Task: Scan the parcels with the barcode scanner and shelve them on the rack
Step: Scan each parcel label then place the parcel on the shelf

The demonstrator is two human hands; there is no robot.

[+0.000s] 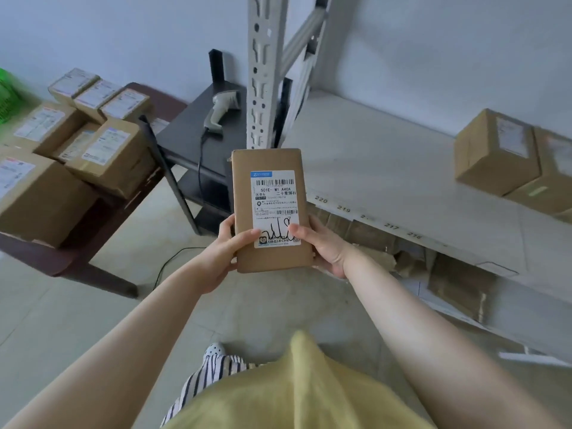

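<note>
Beyond my fingers to the right runs the pale rack (387,168), where two brown boxes (498,153) sit well apart from my hands. Off to the left, a dark table (102,243) carries a heap of parcels (108,153). Just past my fingertips, the scanner (221,111) lies on a black stand (188,134). My left hand (224,252) and right hand (325,246) grip one flat parcel (270,209) by its lower edges, thumbs pressed on its label (275,209).

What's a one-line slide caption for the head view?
Both hands, left hand and right hand, hold a labelled parcel before the rack shelf; scanner idle.
</note>
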